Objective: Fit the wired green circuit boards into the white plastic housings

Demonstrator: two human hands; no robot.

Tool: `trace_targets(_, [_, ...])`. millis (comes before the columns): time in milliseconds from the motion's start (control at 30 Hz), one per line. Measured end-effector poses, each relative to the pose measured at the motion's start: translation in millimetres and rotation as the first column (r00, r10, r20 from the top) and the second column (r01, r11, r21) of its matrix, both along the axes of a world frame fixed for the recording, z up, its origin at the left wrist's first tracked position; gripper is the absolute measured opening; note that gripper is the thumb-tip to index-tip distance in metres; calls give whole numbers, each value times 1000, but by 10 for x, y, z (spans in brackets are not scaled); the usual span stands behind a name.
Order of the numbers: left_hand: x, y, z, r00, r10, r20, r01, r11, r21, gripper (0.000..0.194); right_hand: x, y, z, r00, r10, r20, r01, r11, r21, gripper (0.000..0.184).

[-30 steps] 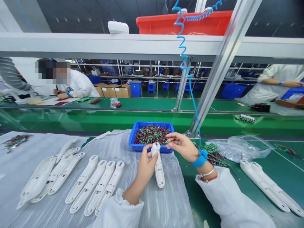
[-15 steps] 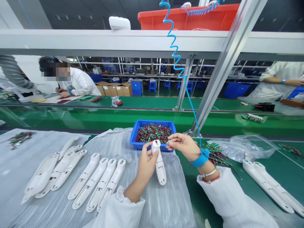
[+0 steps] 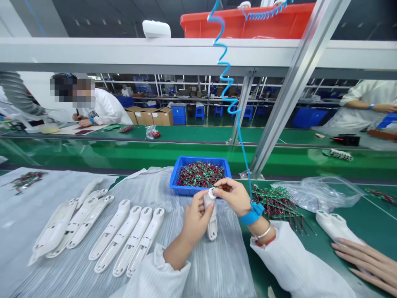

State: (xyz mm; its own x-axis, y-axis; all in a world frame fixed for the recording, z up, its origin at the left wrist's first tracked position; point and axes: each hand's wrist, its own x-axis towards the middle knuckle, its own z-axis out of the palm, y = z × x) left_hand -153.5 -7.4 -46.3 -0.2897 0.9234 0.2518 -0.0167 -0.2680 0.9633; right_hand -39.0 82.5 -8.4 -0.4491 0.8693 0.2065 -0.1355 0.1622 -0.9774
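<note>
In my left hand (image 3: 196,215) is a white plastic housing (image 3: 212,225), its rounded head tilted up and its long recessed end pointing toward me. My right hand (image 3: 231,194) pinches at that head, fingertips touching the rim. A small green circuit board (image 3: 212,189) shows there, partly covered by my fingers. Just behind both hands stands a blue bin (image 3: 173,189) full of green boards with dark red wires. More wired boards (image 3: 276,200) lie in a pile to the right of my right wrist, which wears a blue strap with a coiled cord (image 3: 245,153).
Several white housings (image 3: 116,231) lie on the plastic sheeting at left. At right, another person's hand (image 3: 369,260) rests on white housings (image 3: 335,225). A clear plastic bag (image 3: 322,192) lies behind them. A slanting metal post (image 3: 287,82) rises ahead.
My right hand has moved left and down, bringing the small board onto the housing's head. The housing has turned slightly. Another person's hand has come in at the right onto the housings.
</note>
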Motion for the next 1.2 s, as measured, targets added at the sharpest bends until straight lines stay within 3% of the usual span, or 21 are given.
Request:
trace_targets(400, [-6,-5,42,994,-58,93,56,998,20,33,-56,-165,-3,985,-144,-92,164,947,275,12])
trace_targets(567, [-18,-21,46,995,-73,66,72,997,14,32,-11,-109,76,990,-129,52,105,939,327,7])
trace_targets(633, [-20,-25,38,997,-73,36,72,997,11,31,22,-54,111,993,-48,106,21,971,238,13])
trace_targets(700, [-23,-27,29,997,-77,0,77,997,8,30,57,-7,153,992,66,108,-72,996,52,25])
trace_targets(800, [-42,-30,16,994,-96,-54,96,995,-3,27,102,26,212,983,159,94,-145,980,-139,35])
trace_targets(1067, [-136,-34,-3,980,-159,-121,155,987,-40,25,122,42,192,980,185,79,-167,966,-195,31])
trace_targets(1200, [-164,-45,15,979,-160,-124,157,987,-35,24,136,57,187,962,260,85,-238,949,-207,33])
